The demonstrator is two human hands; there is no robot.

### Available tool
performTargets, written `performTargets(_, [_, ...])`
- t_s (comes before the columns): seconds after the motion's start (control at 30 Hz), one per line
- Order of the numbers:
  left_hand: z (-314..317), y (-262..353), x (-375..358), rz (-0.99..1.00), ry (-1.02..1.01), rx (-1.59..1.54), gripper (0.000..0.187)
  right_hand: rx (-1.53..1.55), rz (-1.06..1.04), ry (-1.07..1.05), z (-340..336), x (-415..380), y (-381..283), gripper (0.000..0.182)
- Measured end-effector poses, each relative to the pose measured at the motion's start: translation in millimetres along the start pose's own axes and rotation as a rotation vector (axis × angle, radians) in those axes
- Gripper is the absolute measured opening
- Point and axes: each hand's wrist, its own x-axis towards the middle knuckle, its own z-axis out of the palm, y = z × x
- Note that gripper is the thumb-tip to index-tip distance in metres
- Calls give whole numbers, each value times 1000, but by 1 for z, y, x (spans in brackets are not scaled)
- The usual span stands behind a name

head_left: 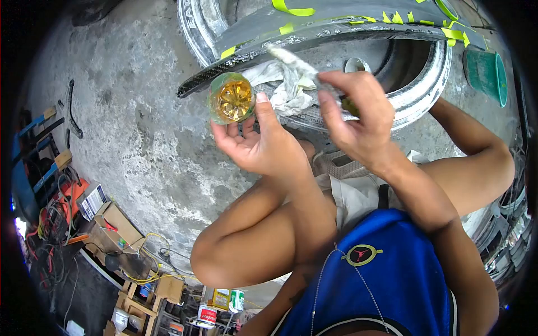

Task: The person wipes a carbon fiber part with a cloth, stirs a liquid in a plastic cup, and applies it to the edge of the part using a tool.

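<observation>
My left hand [266, 143] holds a clear cup [231, 98], which looks like a cut-off plastic bottle bottom, between thumb and fingers. Amber liquid shows over its petal-shaped base. My right hand [361, 117] pinches a slim whitish brush-like tool [294, 60], smeared by motion, with its tip up and to the left. Just beyond both hands lies a curved dark panel [330, 35] with a glossy, woven-looking edge and yellow-green tape strips. A crumpled white cloth [288, 89] hangs or lies below that edge, between my hands.
The panel rests over tyres [428, 84] on the grey concrete floor [134, 129]. A green bucket [485, 77] stands at the right. Cardboard boxes [119, 227], cables, cans [207, 315] and a wooden frame crowd the lower left. My bent legs flank the work area.
</observation>
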Motion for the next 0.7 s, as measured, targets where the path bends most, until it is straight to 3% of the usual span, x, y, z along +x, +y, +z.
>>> performTargets(0.2, [2,6,1,-38,23,14,71,138,55,-32,27,6,-12,31])
performTargets(0.7, [1,4,1,-31,21,-13,73,25,6,-14,15,3,-9,32])
